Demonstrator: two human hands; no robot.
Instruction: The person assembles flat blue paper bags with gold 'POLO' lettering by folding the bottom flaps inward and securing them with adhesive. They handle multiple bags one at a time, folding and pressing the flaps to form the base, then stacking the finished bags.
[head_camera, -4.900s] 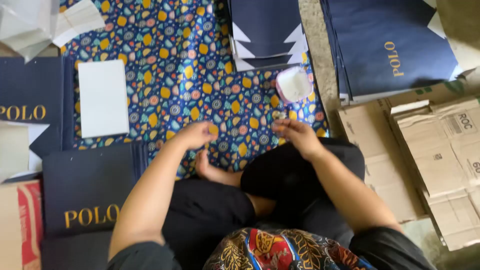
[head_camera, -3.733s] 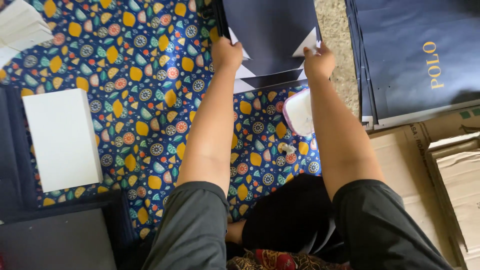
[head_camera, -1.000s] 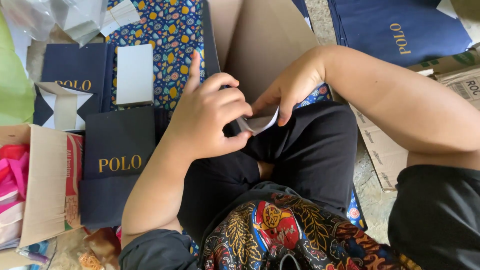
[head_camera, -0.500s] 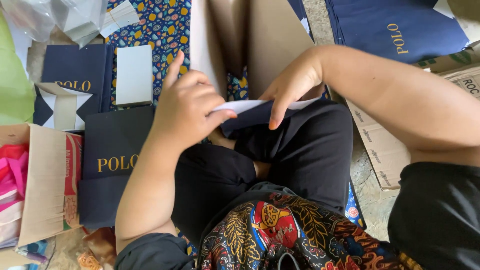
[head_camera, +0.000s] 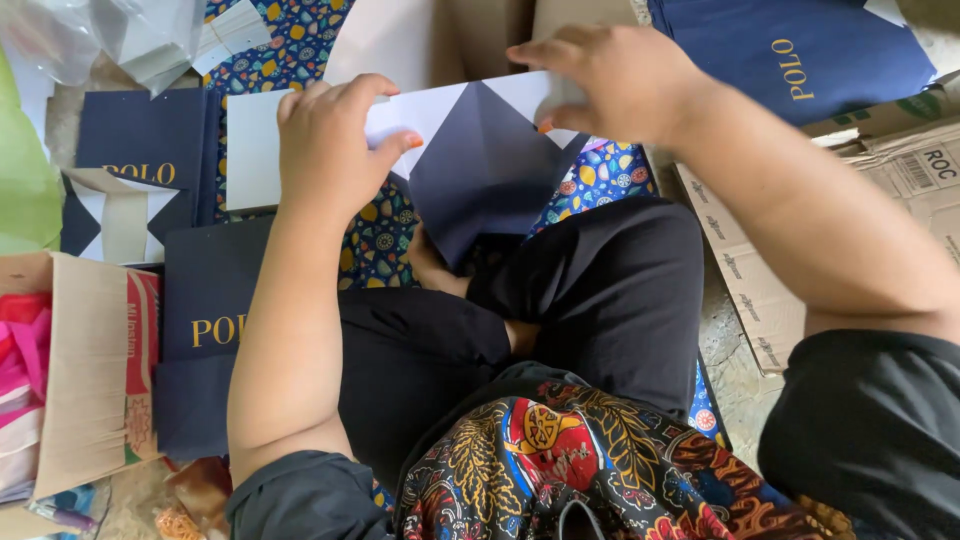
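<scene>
**Both hands on a folded navy bag**

I see my left hand (head_camera: 330, 150) and my right hand (head_camera: 615, 80) apart, each clamped on an upper corner of a flat navy paper bag with white folded triangles (head_camera: 480, 165). It is held above my crossed legs in black trousers (head_camera: 590, 300), over the blue patterned floor cloth with yellow shapes (head_camera: 600, 175). More flat navy paper bags with gold lettering (head_camera: 215, 320) lie to my left, beside a brown cardboard box (head_camera: 85, 370).

We sit on a home floor workspace: patterned mat (head_camera: 610, 175), flattened cardboard cartons (head_camera: 900, 170) right, stacked navy paper bags (head_camera: 215, 320) left.
</scene>
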